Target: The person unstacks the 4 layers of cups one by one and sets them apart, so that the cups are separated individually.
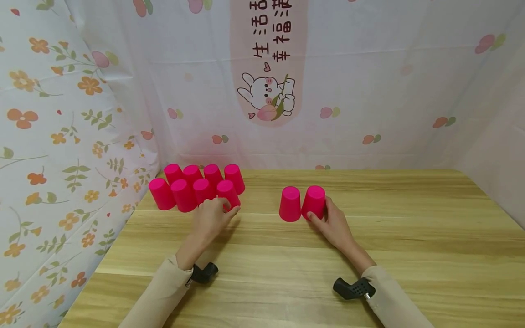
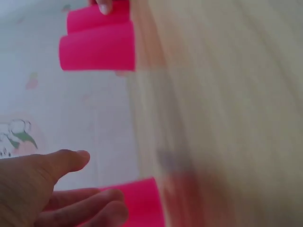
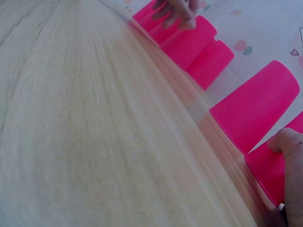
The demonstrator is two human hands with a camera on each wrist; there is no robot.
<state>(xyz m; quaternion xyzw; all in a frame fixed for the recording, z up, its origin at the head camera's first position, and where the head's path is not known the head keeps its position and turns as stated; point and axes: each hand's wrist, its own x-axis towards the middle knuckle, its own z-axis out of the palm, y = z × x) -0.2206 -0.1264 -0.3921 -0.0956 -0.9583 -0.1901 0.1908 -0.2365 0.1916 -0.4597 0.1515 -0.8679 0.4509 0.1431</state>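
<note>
My right hand (image 1: 335, 225) grips an upside-down pink plastic cup (image 1: 315, 199), thumb on its near side and fingers round the right. Just left of it stands a second upside-down cup (image 1: 290, 206), their lower rims close together. My left hand (image 1: 209, 219) is at the near side of the front-right cup (image 1: 228, 192) in a group on the left. In the left wrist view its thumb and fingers (image 2: 85, 208) are spread apart, with that cup (image 2: 144, 203) beyond the fingers and nothing held between them.
Several more upside-down pink cups (image 1: 184, 197) stand in two rows at the left back of the wooden table (image 1: 270, 273). Behind the table's far edge hangs a white patterned cloth (image 1: 361, 82); a floral cloth (image 1: 61, 150) borders the left side.
</note>
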